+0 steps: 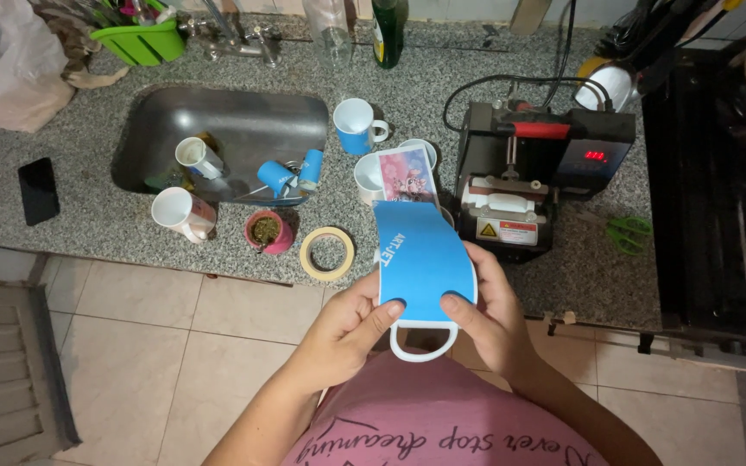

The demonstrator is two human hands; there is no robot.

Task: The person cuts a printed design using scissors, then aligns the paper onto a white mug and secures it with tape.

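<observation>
We hold a blue mug (422,263) wrapped in blue paper, both hands grasping it: left hand (349,324) at 7 o'clock, right hand (487,311) at 5; mug press (535,173) at 1 o'clock, tape roll (327,253) at 9

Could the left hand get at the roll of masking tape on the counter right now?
Probably not at once: the left hand and right hand both grip the mug wrapped in a blue sheet. The roll of masking tape lies unobstructed on the granite counter, close beside that hand.
</observation>
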